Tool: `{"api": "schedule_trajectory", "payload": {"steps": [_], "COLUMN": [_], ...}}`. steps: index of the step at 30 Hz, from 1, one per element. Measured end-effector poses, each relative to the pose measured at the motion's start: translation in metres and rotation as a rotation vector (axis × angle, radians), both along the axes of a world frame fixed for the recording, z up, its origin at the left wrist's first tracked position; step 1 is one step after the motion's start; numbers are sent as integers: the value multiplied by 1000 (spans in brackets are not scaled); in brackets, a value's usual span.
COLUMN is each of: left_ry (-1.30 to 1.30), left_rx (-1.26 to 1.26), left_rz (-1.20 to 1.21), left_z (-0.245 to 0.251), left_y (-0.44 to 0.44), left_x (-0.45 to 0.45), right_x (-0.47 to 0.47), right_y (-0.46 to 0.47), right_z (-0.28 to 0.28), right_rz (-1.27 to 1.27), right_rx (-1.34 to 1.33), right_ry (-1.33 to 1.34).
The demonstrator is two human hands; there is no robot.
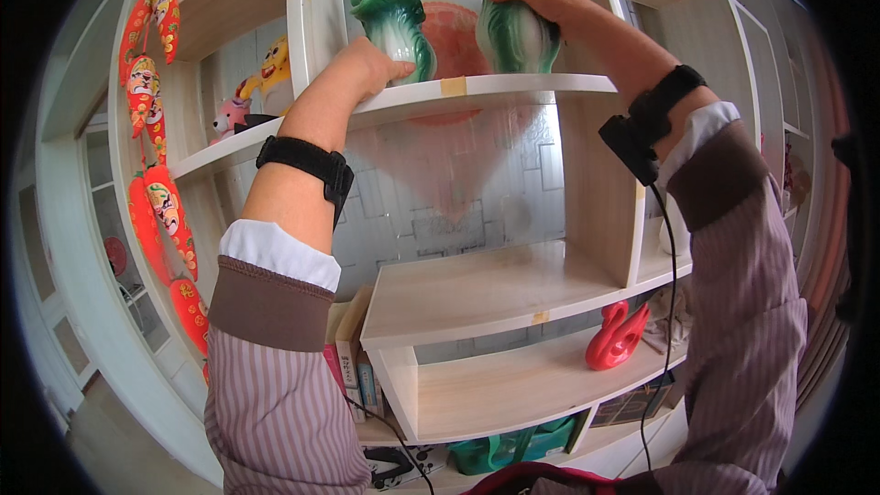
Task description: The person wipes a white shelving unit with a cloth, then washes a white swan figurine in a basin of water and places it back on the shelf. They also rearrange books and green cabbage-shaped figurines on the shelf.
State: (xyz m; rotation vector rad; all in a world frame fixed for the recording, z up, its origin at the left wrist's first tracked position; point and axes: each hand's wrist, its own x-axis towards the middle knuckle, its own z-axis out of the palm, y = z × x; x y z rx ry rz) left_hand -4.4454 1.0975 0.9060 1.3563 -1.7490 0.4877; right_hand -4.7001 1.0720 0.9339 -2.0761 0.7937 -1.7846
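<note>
Two glossy green-and-white ornaments shaped like Chinese cabbages stand on the upper shelf (pixel 481 86) of a pale wood-grain display cabinet. My left hand (pixel 371 65) grips the left cabbage ornament (pixel 395 20) low down, its thumb across the front of the base; the other fingers are mostly hidden. Around the right cabbage ornament (pixel 519 34), my right hand (pixel 540 0) closes just under the dark green leaves, with most fingers out of sight behind it. Both ornaments look upright, and the top of the right one is cut off by the picture's edge.
A red swan figurine (pixel 615 337) sits on a lower shelf, with books (pixel 350 350) at its left. Stuffed toys (pixel 265 79) occupy the left compartment. Red hanging decorations (pixel 155 213) line the cabinet's left edge. A cable (pixel 670 254) hangs from my right wrist strap. A green bag (pixel 515 447) lies below.
</note>
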Motion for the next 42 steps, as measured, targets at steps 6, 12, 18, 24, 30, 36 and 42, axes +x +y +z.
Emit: {"api": "schedule_trajectory", "payload": {"steps": [6,12,18,24,30,36,42], "left_ry": [1,-6,-124,-213,-239,-238,-229], "left_rx": [1,-2,78,160,95,154,160], "left_rz": [-18,75,149,149,145,151,186], "left_z": [-3,-5,-2,7,5,6,5], "left_y": [6,17,26,14,9,18,19], "left_x": [-3,-11,-22,-22,-24,-27,-27], "right_x": [5,8,5,6,-6,-9,-6], "right_y": [-24,-28,-37,-32,-18,-23,-28], "right_z": [4,4,-2,-5,-19,-22,-21], "right_rz": [-38,-87,-81,-371,-521,-1,5], "right_rx": [47,89,131,212,141,364,392], "right_ry": [68,155,242,383,668,476,406]}}
